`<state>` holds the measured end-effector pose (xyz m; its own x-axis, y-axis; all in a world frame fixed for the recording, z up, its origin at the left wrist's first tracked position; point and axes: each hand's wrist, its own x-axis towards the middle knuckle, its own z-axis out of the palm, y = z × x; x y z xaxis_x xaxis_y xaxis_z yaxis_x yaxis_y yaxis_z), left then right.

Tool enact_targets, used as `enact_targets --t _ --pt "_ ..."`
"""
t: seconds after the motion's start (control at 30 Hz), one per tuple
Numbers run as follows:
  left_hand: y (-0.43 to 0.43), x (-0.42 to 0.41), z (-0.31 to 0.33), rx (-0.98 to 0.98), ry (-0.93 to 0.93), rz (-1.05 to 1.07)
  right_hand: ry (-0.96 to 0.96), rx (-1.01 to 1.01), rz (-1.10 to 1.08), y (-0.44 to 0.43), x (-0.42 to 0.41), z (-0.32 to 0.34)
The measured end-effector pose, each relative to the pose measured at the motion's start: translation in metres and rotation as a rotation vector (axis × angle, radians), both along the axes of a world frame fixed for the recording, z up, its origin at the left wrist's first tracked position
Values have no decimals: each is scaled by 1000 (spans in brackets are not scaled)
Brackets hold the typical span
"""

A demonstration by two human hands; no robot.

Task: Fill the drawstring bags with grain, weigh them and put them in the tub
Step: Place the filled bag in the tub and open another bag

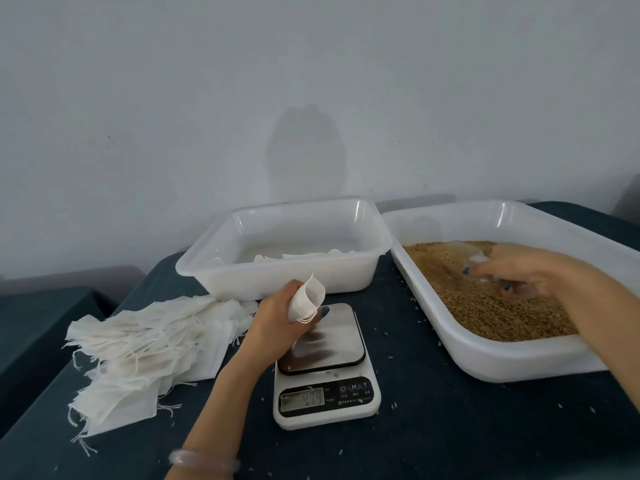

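Observation:
My left hand [277, 320] holds an empty white drawstring bag [306, 301] with its mouth held open, above the steel plate of the kitchen scale [325, 368]. My right hand [519, 271] grips a clear plastic scoop [479, 259] down in the brown grain [485, 306] that fills the large white tray [485, 358] on the right. The white tub [277, 275] behind the scale holds a few filled bags [298, 256] on its bottom.
A heap of empty drawstring bags [145, 351] lies on the dark table cloth [450, 427] to the left of the scale. Loose grains are scattered over the cloth. A grey wall stands close behind the tub and tray.

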<state>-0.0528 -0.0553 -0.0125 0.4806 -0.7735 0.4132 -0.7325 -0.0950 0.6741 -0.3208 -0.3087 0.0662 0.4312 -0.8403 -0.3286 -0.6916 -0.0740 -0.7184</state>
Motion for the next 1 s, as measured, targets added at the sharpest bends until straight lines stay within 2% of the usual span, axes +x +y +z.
enact_targets --t 0.1,0.23,0.33,0.47,0.7,0.87,1.0 --pt "0 0 0 -12 50 23 -17 -7 -24 1 -3 1" --pt "0 -1 1 -54 122 24 -153 48 -66 5 -5 6" --pt "1 -1 2 -55 147 -3 -219 65 -6 12 -6 9" --pt "0 -1 2 -51 169 6 -196 -89 115 20 -3 11" --pt "3 -1 6 -60 239 -19 -210 -431 479 39 14 15" --pt "7 0 10 -50 273 -25 -232 -505 586 56 37 19" --pt "8 1 11 -40 275 -19 -109 -678 647 55 54 22"
